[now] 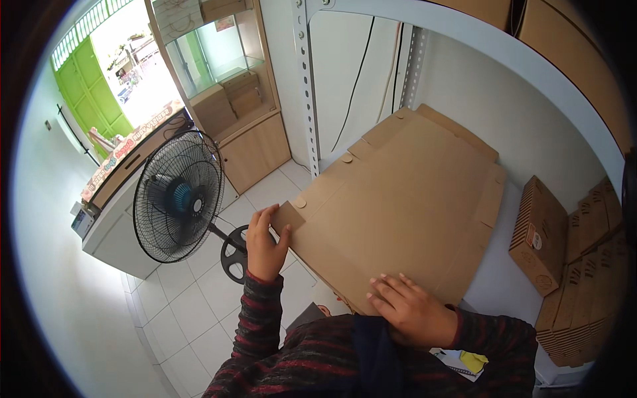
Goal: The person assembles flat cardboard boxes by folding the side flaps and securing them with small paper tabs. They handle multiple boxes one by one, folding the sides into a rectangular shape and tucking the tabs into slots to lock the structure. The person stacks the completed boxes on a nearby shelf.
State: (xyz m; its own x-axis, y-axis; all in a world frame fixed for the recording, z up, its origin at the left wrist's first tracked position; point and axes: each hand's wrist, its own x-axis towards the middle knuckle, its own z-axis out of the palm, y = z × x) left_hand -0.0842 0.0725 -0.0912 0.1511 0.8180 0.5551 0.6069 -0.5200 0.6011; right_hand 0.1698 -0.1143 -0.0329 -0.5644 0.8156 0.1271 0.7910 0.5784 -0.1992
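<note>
A large flat brown cardboard box blank (405, 199), with creases, side tabs and small round-ended cutouts along its left edge, lies on the white shelf in front of me. My left hand (265, 249) is at its near left corner, fingers and thumb closed about a small flap (289, 216). Flat on the near edge of the cardboard rests my right hand (415, 308), fingers stretched out and slightly spread. Whether more sheets lie beneath is hard to see.
A black standing fan (179, 199) is on the tiled floor to the left. Folded brown boxes (584, 292) are stacked at the right, beside one upright box (541, 235). A perforated metal shelf post (306, 86) rises behind the cardboard. Below my right arm lies something yellow (474, 361).
</note>
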